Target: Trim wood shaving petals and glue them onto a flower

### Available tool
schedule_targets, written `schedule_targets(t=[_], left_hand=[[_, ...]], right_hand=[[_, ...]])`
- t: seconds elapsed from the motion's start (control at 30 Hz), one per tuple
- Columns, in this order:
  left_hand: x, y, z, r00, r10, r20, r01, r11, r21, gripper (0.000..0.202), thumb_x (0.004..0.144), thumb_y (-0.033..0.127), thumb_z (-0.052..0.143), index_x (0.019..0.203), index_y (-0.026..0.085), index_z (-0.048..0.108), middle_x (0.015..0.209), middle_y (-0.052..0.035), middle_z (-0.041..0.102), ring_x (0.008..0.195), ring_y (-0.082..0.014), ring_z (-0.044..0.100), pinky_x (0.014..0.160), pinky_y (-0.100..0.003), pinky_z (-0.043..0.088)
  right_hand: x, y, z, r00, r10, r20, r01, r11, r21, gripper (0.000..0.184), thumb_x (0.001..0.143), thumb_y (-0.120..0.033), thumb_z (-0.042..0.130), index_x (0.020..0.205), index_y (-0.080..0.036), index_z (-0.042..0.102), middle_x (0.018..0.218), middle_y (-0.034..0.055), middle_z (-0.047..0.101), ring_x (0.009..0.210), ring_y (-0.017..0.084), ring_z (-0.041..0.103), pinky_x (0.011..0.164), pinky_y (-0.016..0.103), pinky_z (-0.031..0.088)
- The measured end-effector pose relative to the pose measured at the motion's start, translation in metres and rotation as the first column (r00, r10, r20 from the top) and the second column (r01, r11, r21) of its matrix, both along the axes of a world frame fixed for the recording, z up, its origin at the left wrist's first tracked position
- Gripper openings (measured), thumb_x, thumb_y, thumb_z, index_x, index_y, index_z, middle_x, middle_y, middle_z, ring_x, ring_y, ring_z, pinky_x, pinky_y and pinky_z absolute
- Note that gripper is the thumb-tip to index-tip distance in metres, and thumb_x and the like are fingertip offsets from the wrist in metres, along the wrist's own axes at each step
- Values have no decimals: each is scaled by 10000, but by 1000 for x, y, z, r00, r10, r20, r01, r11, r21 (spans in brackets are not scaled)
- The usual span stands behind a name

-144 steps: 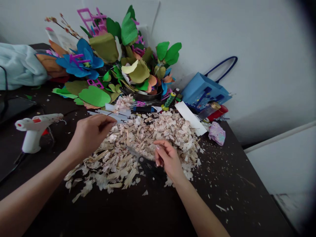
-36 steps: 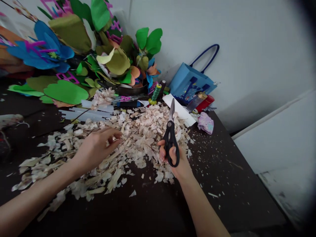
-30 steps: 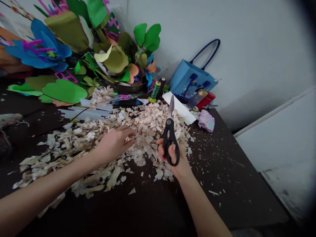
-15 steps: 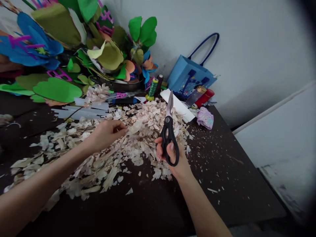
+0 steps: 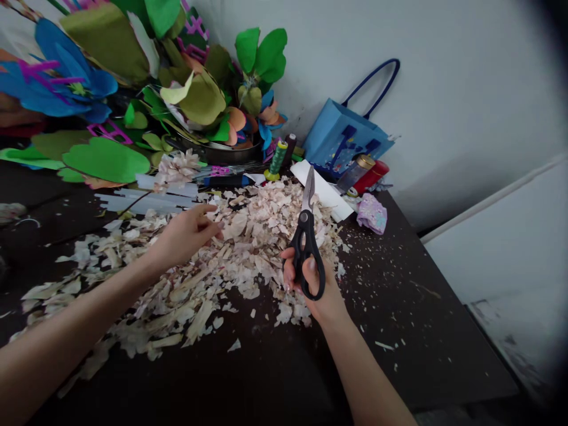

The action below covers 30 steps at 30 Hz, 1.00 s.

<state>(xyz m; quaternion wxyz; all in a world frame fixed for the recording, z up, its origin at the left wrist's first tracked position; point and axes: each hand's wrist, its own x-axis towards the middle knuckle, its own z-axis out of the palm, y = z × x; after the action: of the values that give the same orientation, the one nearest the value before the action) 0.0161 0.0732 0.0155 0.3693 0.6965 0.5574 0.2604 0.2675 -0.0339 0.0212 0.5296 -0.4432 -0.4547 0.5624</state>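
Note:
Black-handled scissors (image 5: 304, 219) point away from me with their blades together. My right hand (image 5: 326, 290) grips them, its thumb and fingers in the handle loops. A spread heap of pale, dry petal-like flakes (image 5: 261, 236) covers the dark table under both hands. Over the left part of this heap, my left hand (image 5: 189, 234) has its fingers apart, and I see nothing held in it. Whether its fingertips touch the flakes I cannot tell. A pale ruffled flower (image 5: 178, 167) lies just beyond that hand.
Green, blue and olive artificial flowers (image 5: 195, 100) fill the back left. Behind the heap stand a green thread spool (image 5: 278, 158) and a blue bag (image 5: 341, 136). A red spool (image 5: 373, 176) and a crumpled lilac cloth (image 5: 371, 214) sit near the table's (image 5: 426, 331) right edge.
My left hand has let go of a pale flake it was pinching, and its fingers have spread. It has drawn slightly left. My right hand still holds the scissors in nearly the same place.

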Motion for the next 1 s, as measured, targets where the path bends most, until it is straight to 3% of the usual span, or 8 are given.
schedule_targets(t=[0.07, 0.17, 0.23, 0.37, 0.63, 1.0], left_hand=[[4, -7, 0, 997, 27, -66, -18, 992, 127, 595, 865, 499, 551, 1346, 148, 531, 844, -77, 778, 646, -226, 664, 579, -317, 493], [12, -16, -4, 988, -58, -141, 92, 965, 246, 353, 894, 438, 515, 1075, 182, 676, 859, -88, 753, 685, -219, 666, 594, -303, 490], [18, -20, -9, 967, -118, -225, 175, 952, 253, 306, 903, 400, 483, 937, 177, 690, 898, -108, 737, 669, -204, 651, 583, -300, 472], [27, -23, -13, 930, -149, -337, 234, 945, 227, 272, 895, 335, 464, 891, 161, 673, 974, -136, 713, 715, -202, 652, 592, -300, 453], [14, -14, -7, 961, -124, -246, 176, 963, 202, 263, 870, 392, 496, 802, 195, 657, 687, -57, 683, 542, -168, 576, 518, -281, 398], [-5, -1, 14, 923, -19, -384, 96, 979, 182, 276, 858, 437, 501, 818, 215, 661, 697, -61, 711, 600, -224, 637, 535, -296, 412]], right_hand=[[0, 0, 0, 1000, -7, -10, 7, 1000, 0, 536, 807, -710, 682, 971, -201, 667, 641, -22, 527, 502, 123, 499, 436, 255, 353], [-1, 0, 2, 1000, -3, -28, 3, 1000, 0, 527, 803, -701, 696, 963, -199, 671, 643, -21, 534, 504, 121, 503, 437, 254, 347], [-1, -1, 4, 999, 6, -34, -6, 1000, 3, 506, 818, -684, 693, 963, -200, 672, 645, -21, 534, 510, 120, 509, 442, 251, 348], [-1, -2, 5, 1000, 6, -24, -6, 1000, 4, 489, 834, -672, 685, 966, -201, 673, 653, -17, 538, 518, 124, 510, 448, 260, 357], [0, 1, 1, 999, 5, -34, -4, 999, 35, 474, 849, -660, 675, 959, -199, 674, 648, -21, 526, 510, 115, 504, 444, 257, 366], [3, -1, 6, 996, 9, -91, -6, 999, 35, 429, 834, -625, 721, 944, -211, 699, 647, -21, 545, 518, 108, 510, 460, 252, 377]])
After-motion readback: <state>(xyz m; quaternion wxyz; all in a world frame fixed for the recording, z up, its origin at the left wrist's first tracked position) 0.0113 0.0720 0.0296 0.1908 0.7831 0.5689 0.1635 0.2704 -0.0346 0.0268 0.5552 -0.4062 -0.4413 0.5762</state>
